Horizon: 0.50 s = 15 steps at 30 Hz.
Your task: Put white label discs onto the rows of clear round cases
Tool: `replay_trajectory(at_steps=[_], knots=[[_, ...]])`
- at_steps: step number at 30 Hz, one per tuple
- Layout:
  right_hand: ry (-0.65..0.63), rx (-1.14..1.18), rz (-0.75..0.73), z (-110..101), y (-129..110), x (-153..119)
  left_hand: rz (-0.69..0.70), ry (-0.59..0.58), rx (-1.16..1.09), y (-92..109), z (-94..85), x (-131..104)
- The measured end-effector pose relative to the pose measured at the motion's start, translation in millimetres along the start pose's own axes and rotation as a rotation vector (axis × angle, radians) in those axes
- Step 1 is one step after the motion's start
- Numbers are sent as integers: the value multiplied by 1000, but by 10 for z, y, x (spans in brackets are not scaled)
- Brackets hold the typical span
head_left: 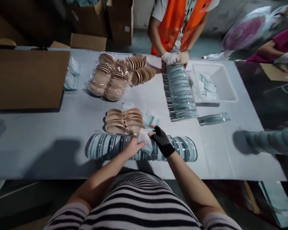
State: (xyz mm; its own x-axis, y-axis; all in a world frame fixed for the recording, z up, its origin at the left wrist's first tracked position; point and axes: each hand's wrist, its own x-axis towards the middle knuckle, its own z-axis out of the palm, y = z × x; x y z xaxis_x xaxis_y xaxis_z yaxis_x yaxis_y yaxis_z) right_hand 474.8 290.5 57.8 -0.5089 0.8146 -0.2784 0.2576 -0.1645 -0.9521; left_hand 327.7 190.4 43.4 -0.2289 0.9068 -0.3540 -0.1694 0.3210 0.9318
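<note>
My bare left hand (132, 147) and my right hand (162, 140), in a black mesh glove, meet over a long row of clear round cases (103, 146) lying on edge across the table's near side. Both hands pinch a small white packet (144, 136) between them, just above the row. Right behind the packet sits a pile of tan powder puffs (123, 120), with a few more small packets (151, 119) beside it.
Across the table a person in an orange vest presses gloved hands on another row of cases (181, 92). A white tray (227, 86) stands beside it. Bagged puffs (110, 81) lie mid-table. A cardboard box (26, 78) fills the left.
</note>
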Motion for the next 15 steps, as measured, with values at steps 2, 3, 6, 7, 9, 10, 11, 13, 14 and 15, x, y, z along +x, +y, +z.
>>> replay_trajectory(at_steps=[2,3,6,7,9,10,11,13,14,15], knots=[[-91,142,168,76,33,-6,212,64,135,29,-34,-111],[-133,204,210,132,61,-40,313,103,183,31,-44,-162],[-216,347,247,297,153,-210,399,193,207,-28,-59,-264],[-216,363,249,330,177,-259,374,242,193,-60,-66,-270],[-173,331,227,347,209,-295,346,343,176,-118,-107,-211],[-142,284,204,331,221,-275,358,369,172,-135,-148,-137],[-100,222,175,300,234,-231,379,378,173,-142,-204,-29],[6,54,101,204,270,-90,392,340,256,-126,-350,282],[57,-44,59,148,295,-7,361,285,375,-107,-428,469],[92,-145,18,92,324,77,299,189,552,-83,-501,659]])
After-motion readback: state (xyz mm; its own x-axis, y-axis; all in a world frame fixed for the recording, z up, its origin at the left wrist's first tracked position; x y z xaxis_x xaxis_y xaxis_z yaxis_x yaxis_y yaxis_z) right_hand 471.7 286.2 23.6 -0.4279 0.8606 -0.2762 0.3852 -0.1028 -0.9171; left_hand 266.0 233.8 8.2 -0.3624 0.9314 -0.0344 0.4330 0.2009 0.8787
